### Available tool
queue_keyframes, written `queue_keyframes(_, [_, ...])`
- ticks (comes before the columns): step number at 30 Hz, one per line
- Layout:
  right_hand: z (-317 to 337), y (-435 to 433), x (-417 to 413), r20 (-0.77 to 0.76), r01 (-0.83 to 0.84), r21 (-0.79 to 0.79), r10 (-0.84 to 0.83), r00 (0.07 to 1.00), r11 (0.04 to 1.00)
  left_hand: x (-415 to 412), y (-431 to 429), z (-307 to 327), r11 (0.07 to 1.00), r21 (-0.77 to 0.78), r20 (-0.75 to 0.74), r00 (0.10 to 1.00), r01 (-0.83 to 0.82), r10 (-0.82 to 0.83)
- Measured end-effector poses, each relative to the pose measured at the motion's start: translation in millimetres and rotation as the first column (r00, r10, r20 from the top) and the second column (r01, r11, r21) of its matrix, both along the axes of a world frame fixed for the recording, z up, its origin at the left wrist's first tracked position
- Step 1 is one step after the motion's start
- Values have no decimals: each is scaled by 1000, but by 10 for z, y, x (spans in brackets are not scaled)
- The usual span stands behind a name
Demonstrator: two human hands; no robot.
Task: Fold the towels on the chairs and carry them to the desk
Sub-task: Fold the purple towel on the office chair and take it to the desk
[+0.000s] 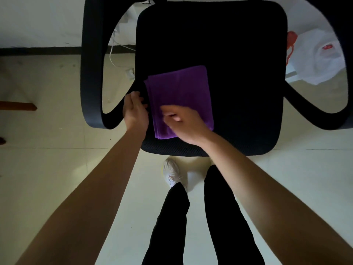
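A purple towel (181, 92), folded into a narrow rectangle, lies on the front left part of a black office chair's seat (238, 64). My left hand (134, 111) is at the towel's left edge by the seat's rim; its fingertips are hidden, so whether it grips the cloth is unclear. My right hand (183, 125) lies over the near part of the towel with fingers curled; I cannot tell if they pinch the cloth.
The chair's armrests curve out at the left (91, 73) and right (315, 104). A white plastic bag with red print (317, 56) lies on the tiled floor beyond the chair's right side. A brown wooden piece (18, 106) sticks in at the far left. My legs and a white shoe (172, 173) stand before the seat.
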State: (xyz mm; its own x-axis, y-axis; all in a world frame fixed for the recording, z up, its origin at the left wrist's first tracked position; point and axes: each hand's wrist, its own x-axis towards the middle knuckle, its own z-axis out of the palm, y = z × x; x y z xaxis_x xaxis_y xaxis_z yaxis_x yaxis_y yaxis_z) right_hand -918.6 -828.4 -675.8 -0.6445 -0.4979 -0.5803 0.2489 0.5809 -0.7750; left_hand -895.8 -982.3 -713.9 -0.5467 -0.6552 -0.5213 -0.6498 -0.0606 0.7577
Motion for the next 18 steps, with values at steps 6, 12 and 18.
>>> queue_keyframes(6, [-156, 543, -228, -755, 192, 247, 64, 652, 950, 81, 292, 22, 672, -634, 122, 908, 381, -400])
queue_keyframes(12, [-607, 551, -168, -654, 10, 563, 439, 616, 826, -20, 207, -290, 200, -590, 526, 560, 782, -640])
queue_keyframes(18, [-810, 593, -166, -650, 8, 555, 428, 628, 832, 26, 194, -492, 242, -610, 494, 601, 754, -628])
